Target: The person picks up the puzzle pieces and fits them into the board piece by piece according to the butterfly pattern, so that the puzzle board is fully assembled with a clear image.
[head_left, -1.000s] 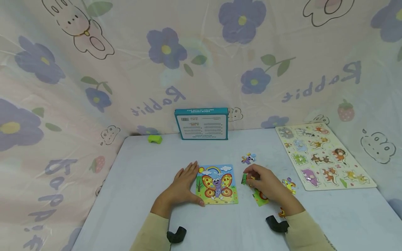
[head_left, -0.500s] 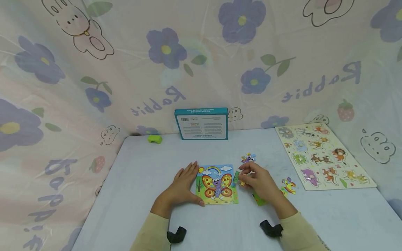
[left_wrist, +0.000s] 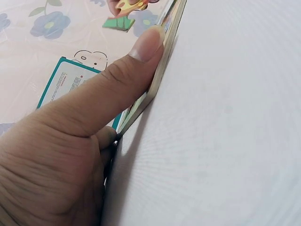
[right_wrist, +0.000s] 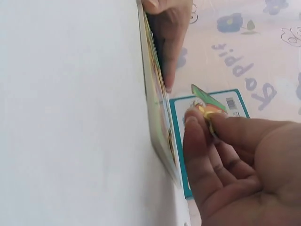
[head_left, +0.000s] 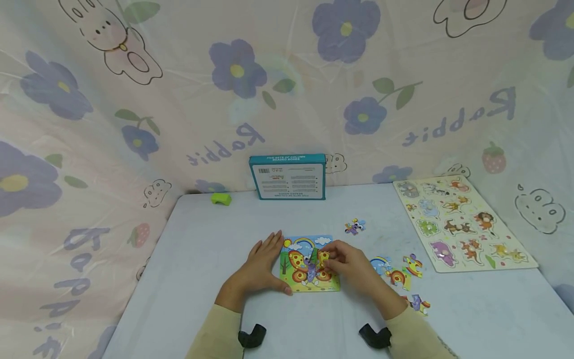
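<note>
Green-tipped puzzle piece point(head_left: 316, 258) stands upright, pinched by right hand point(head_left: 347, 267); flat left hand point(head_left: 260, 267) steadies butterfly board point(head_left: 296, 281).

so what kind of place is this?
Likely a tabletop recording booth set up for children's play: printed flower-and-rabbit sheeting walls in a white table, which bears a butterfly puzzle, an animal peg board and a toy box.

Teal box point(head_left: 288, 177), green block point(head_left: 221, 199), animal puzzle board point(head_left: 462, 223), floral curtain point(head_left: 134, 99).
</note>
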A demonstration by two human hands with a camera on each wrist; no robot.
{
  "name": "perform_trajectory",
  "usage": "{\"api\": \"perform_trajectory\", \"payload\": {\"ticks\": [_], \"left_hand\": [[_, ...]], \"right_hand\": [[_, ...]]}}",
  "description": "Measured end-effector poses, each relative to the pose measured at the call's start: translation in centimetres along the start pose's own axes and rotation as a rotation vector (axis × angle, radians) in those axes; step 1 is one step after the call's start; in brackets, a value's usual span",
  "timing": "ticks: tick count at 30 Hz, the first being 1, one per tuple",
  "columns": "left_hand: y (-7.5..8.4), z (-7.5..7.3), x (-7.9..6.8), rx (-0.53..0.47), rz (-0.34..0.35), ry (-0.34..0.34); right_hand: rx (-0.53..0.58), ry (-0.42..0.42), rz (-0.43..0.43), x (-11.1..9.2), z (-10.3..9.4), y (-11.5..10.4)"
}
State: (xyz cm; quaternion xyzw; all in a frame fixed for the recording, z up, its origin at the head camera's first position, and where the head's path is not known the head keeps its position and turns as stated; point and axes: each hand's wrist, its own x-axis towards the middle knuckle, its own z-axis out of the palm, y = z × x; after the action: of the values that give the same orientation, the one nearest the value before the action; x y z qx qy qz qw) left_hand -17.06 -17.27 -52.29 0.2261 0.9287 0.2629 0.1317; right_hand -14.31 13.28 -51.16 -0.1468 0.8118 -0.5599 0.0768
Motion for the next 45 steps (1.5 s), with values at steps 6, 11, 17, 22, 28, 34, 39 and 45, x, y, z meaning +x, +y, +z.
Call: {"api": "perform_trajectory", "payload": {"ticks": [6, 11, 17, 22, 28, 34, 39, 45], "left_hand": [[-0.1, 0.0, 0.0, 0.0, -0.001, -0.005], [-0.2, -0.1, 0.0, 0.004, 0.017, 0.001], [-0.4, -0.1, 0.0, 0.021, 0.032, 0.003], [-0.4, 0.0, 0.1, 0.024, 0.031, 0.0], [-0.4, -0.1, 0.1, 0.018, 0.029, -0.001], [-0.2, -0.1, 0.1, 0.013, 0.027, 0.002], [-0.2, -0.1, 0.1, 0.007, 0.026, 0.004], [-0.3, -0.1, 0.0, 0.017, 0.025, 0.003]], "right_hand": [[0.115, -0.008, 0.02, 0.4, 1.9, -0.2], [0.18, -0.004, 0.054, 1.0, 3.6, -0.3], [0.226, 0.029, 0.081, 1.7, 5.2, -0.5], [0.224, 0.068, 0.108, 2.1, 6.0, -1.2], [0.178, 0.076, 0.117, 2.4, 6.7, -1.5], [-0.004, 0.09, 0.078, 2.2, 6.7, -1.8], [-0.246, 0.089, -0.025, 1.9, 6.5, -2.2], [-0.544, -0.141, -0.246, 1.2, 5.8, -2.5]]}}
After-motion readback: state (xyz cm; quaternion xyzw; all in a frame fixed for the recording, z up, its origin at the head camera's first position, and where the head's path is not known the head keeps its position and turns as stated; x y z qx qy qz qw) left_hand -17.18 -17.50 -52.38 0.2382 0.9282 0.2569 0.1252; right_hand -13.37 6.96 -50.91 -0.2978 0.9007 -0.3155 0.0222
